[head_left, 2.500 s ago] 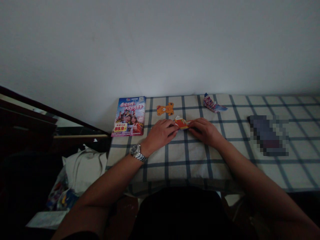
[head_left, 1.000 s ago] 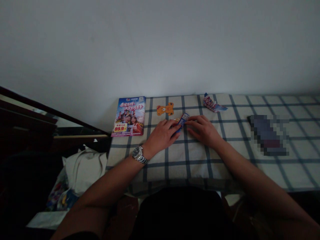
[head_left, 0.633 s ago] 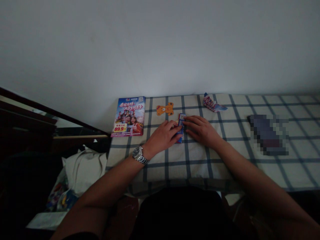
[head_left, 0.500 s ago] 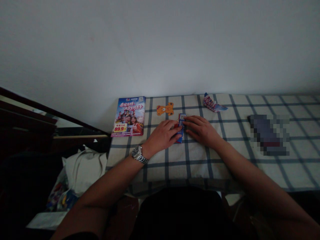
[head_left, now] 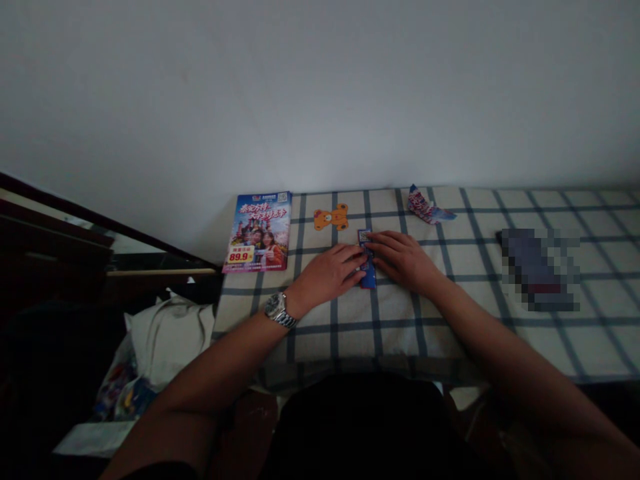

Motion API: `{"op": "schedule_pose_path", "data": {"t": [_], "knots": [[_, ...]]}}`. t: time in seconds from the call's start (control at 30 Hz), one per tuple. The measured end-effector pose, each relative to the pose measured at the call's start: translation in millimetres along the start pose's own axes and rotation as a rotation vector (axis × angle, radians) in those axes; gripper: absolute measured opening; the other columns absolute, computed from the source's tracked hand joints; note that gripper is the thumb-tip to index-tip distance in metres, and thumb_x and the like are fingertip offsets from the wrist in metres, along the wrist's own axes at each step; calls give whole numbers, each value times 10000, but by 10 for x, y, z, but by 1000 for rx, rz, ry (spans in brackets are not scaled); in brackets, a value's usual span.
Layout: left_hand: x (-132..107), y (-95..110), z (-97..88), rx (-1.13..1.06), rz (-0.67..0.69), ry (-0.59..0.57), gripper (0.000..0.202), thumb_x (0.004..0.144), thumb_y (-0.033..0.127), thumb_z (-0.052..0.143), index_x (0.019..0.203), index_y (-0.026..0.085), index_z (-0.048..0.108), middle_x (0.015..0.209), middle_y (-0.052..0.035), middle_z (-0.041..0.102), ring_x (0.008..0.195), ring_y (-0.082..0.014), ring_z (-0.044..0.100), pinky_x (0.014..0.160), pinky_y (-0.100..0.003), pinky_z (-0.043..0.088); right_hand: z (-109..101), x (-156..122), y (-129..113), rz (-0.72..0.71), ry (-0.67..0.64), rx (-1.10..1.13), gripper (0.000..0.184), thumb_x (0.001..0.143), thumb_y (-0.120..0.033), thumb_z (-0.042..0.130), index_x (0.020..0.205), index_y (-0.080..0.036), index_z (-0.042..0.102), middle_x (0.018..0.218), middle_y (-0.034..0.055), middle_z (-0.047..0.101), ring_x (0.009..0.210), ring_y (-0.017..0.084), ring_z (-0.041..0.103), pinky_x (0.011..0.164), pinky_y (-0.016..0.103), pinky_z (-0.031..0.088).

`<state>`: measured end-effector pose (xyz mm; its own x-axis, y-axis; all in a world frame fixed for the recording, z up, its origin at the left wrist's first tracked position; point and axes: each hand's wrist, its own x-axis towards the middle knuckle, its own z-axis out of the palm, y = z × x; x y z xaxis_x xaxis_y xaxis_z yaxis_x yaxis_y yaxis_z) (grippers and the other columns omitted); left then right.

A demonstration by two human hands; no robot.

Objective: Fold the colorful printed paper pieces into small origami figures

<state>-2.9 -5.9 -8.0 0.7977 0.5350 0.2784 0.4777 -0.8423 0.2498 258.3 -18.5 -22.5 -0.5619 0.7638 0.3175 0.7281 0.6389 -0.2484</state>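
Note:
A narrow folded paper flyer [head_left: 370, 277], blue with a small square code at its far end, lies lengthwise on the checked cloth. The fingers of my left hand [head_left: 330, 270] press on it from the left, bent and close together; a steel watch is on that wrist. From the other side, my right hand [head_left: 403, 260] has its fingertips on the flyer's right edge and upper part, pinning it. Between the two hands part of the paper is hidden by fingers. Just beyond it lies an orange bear-shaped cutout [head_left: 331, 217].
A stack of printed flyers [head_left: 259, 233] lies at the table's left end. Against the wall side rests a folded, creased paper piece [head_left: 429, 208]. A dark, pixelated flat object [head_left: 535, 267] lies to the right. Below the left edge stands a white bag [head_left: 170, 333].
The folded flyer has shifted slightly to the right and now lies flatter, its red left side no longer showing. Both hands stay on it, fingers moved a little.

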Motion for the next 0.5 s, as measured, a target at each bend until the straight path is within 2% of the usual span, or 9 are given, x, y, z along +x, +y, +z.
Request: {"op": "schedule_pose_path", "data": {"t": [0.5], "knots": [[-1, 4, 10, 23, 3, 15, 372, 1054, 354, 616, 1378, 171, 636, 1398, -102, 633, 1251, -264, 600, 1043, -438, 596, 7, -6, -7, 8, -14, -39, 416, 1075, -362, 534, 1467, -254, 624, 1563, 69, 605, 1388, 331, 552, 1101, 552, 490]]}}
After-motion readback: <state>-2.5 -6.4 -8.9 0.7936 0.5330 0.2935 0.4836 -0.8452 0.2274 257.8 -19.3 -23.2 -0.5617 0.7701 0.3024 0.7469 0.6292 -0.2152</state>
